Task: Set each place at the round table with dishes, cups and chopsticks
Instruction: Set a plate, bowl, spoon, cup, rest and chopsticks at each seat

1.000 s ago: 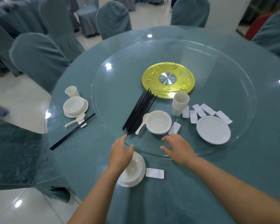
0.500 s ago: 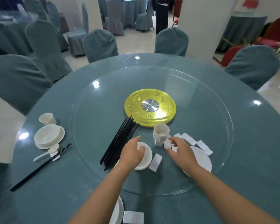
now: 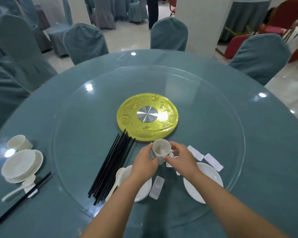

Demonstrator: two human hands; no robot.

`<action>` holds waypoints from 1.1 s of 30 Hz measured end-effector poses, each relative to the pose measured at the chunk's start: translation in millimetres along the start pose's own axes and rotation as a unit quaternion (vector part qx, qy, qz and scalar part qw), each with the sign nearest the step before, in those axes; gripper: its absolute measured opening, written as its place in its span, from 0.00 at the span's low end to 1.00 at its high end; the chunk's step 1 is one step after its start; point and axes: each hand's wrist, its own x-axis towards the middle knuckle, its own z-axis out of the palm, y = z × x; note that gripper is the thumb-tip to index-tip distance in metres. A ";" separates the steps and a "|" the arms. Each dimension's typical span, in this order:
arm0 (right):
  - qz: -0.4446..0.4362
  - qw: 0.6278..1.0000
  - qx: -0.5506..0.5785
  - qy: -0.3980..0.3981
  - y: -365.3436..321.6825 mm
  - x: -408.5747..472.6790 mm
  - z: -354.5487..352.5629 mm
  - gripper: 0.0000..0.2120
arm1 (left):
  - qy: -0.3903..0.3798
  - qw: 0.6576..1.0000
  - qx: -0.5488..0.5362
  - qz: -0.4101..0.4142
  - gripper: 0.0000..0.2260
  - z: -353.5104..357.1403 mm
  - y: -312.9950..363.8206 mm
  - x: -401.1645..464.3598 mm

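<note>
Both hands grip a stack of small white ceramic cups [image 3: 160, 152] just near-side of the round yellow turntable hub [image 3: 147, 116]: left hand [image 3: 145, 164] on its left, right hand [image 3: 181, 159] on its right. A bundle of black chopsticks [image 3: 111, 166] lies left of the hub.

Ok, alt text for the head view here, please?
Both hands, left hand and right hand, grip a stack of white cups on the glass turntable, beside black chopsticks, a bowl and a plate. One finished place setting sits far left.

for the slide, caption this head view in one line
Both hands, left and right, grip the stack of cups on the glass turntable.
</note>
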 end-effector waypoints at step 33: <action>-0.045 0.992 0.105 -0.060 -34.9 -43.1 -20.9 0.31 | -0.013 0.980 -0.197 0.013 0.26 -14.9 35.0 -51.9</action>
